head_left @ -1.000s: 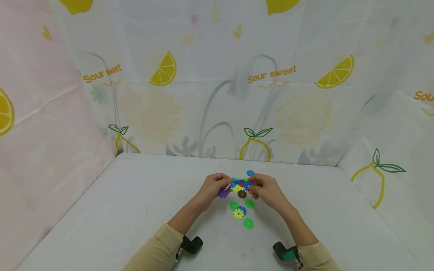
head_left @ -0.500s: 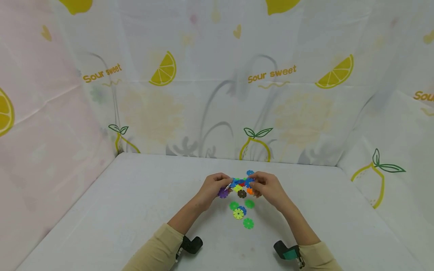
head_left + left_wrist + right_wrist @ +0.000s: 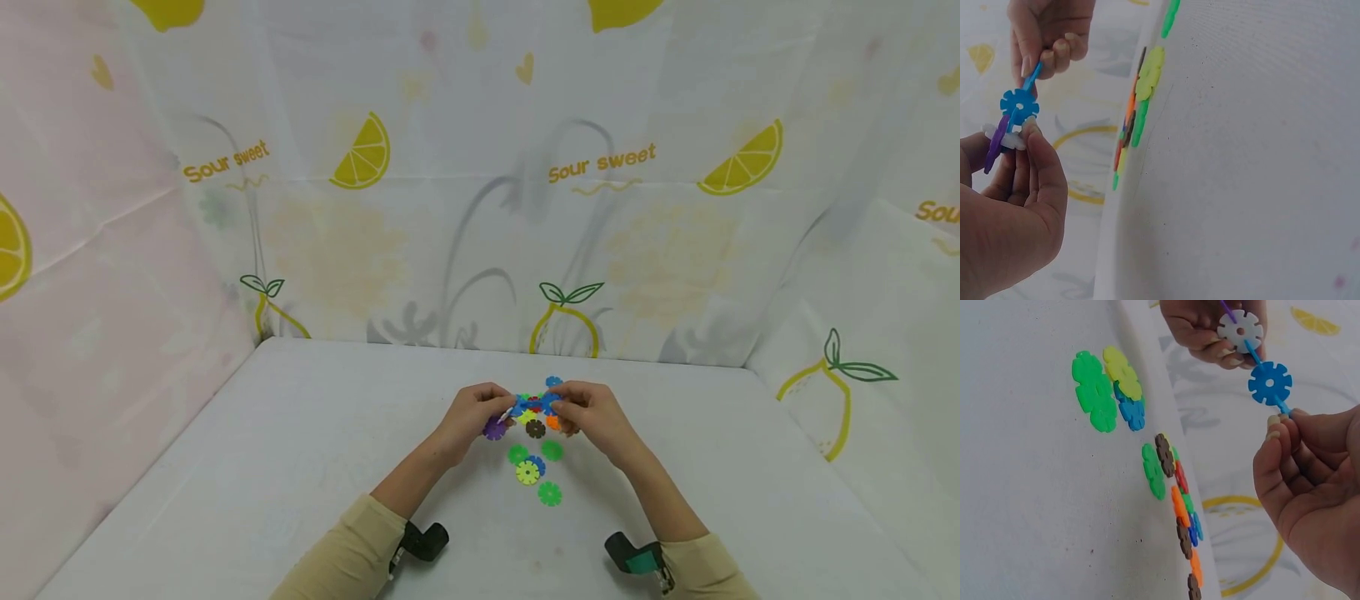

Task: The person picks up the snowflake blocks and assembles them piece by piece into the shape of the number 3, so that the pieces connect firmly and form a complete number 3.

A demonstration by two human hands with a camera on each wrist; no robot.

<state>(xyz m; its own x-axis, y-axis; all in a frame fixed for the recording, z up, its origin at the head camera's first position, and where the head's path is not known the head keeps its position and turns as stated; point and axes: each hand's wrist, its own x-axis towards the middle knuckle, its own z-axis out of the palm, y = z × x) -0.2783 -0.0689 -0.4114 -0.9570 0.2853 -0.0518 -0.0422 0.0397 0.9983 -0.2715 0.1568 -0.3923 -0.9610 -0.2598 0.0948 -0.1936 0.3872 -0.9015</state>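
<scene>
A short chain of notched, interlocking plastic discs is held up between my two hands. My left hand (image 3: 474, 421) grips its left end, by a white disc (image 3: 1240, 331) with a purple disc (image 3: 996, 145) slotted into it. Blue discs continue the chain: one middle blue disc (image 3: 1270, 382) faces the right wrist camera, with edge-on blue ones on either side. My right hand (image 3: 597, 418) pinches the outermost blue disc (image 3: 1033, 76) between thumb and fingers; it meets the middle disc's rim. My left fingers partly hide the white disc in the left wrist view.
Loose discs lie on the white table (image 3: 300, 467) under and in front of my hands, among them a green disc (image 3: 550, 494), a yellow disc (image 3: 528, 472), a brown disc (image 3: 535, 429) and an orange disc (image 3: 1180, 506). A printed cloth (image 3: 450, 250) surrounds the table.
My right hand has moved slightly up, bringing its blue disc from beside the chain to its right end and turning it. My left hand has stayed nearly still.
</scene>
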